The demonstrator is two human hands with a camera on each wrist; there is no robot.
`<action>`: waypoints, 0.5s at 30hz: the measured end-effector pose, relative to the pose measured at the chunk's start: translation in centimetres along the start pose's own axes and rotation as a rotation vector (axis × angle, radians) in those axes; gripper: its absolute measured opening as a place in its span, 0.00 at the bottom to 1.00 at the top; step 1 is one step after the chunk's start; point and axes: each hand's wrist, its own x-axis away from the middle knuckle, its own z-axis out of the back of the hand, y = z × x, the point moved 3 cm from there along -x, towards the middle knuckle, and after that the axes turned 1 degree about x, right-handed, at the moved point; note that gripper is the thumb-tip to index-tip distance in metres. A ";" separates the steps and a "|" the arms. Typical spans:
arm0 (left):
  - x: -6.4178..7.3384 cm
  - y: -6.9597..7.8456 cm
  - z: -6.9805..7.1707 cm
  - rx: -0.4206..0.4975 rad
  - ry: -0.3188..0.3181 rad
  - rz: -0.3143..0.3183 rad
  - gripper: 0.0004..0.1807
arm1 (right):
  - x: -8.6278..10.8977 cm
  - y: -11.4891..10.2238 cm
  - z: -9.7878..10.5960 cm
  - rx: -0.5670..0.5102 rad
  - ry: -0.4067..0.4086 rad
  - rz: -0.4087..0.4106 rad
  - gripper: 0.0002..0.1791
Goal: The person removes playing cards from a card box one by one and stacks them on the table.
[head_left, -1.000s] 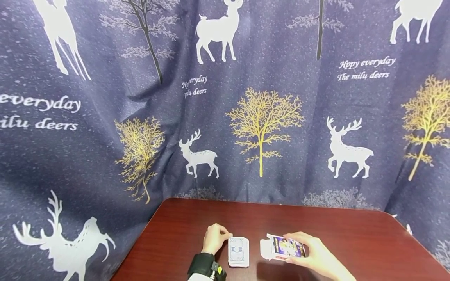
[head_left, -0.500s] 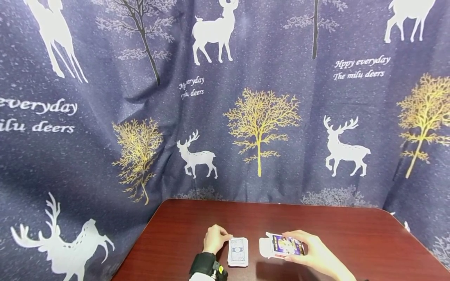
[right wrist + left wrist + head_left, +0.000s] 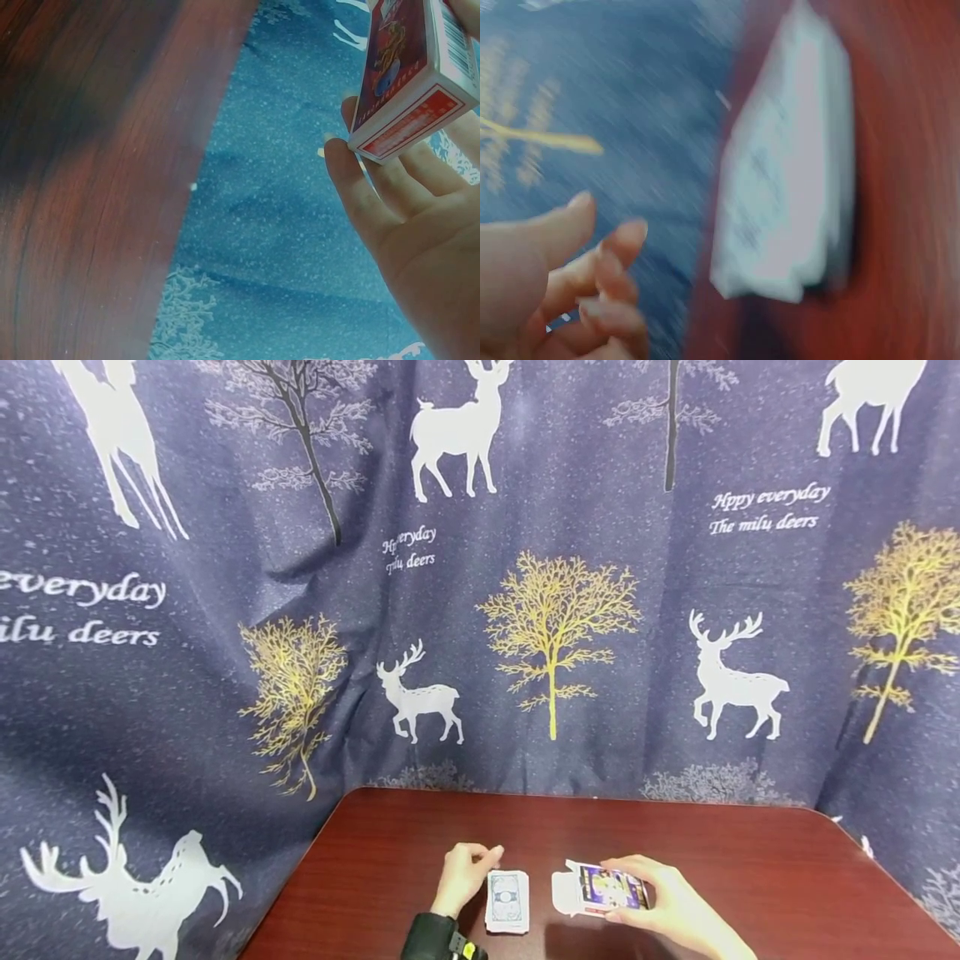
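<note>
A stack of playing cards point(image 3: 507, 902) lies on the table, its blue-patterned back facing up. My left hand point(image 3: 463, 875) hovers just beyond the stack's far left corner. In the left wrist view the loosely bent fingers point(image 3: 619, 319) and the thumb stand apart with nothing between them, beside the blurred card stack point(image 3: 780, 172). My right hand point(image 3: 667, 897) grips a card box point(image 3: 617, 888) above the table, its white flap open toward the stack. The right wrist view shows the red printed end of the box point(image 3: 409, 127) between thumb and fingers; the inside is hidden.
The reddish-brown table point(image 3: 585, 827) reaches back to a dark blue curtain point(image 3: 600, 760) printed with deer and trees. A black band point(image 3: 431, 937) with a small device sits on the left wrist.
My left hand has come away from the card stack's far left corner, its fingertips shifting slightly up and right. The right hand and the card box stay nearly still.
</note>
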 end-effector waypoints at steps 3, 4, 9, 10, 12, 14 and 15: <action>0.3 2.6 -0.3 0.166 -0.135 -0.064 0.14 | -0.1 0.0 0.0 -0.025 0.008 0.022 0.27; 0.5 3.5 -0.5 0.221 -0.180 -0.067 0.12 | -0.1 -0.1 0.0 -0.032 0.012 0.041 0.27; 2.3 6.7 -1.9 0.385 -0.302 -0.047 0.07 | -0.2 -0.5 -0.2 -0.010 0.004 0.065 0.28; 2.8 7.1 -2.3 0.398 -0.311 -0.038 0.07 | -0.2 -0.6 -0.3 -0.007 0.000 0.061 0.28; 3.4 7.6 -3.1 0.412 -0.316 -0.021 0.06 | -0.2 -0.7 -0.4 0.012 -0.009 0.048 0.28; 3.8 7.9 -3.7 0.413 -0.317 0.003 0.06 | -0.2 -0.9 -0.6 0.025 -0.014 0.055 0.28; 4.0 7.9 -3.8 0.408 -0.318 0.010 0.06 | -0.2 -1.0 -0.6 0.031 -0.015 0.058 0.28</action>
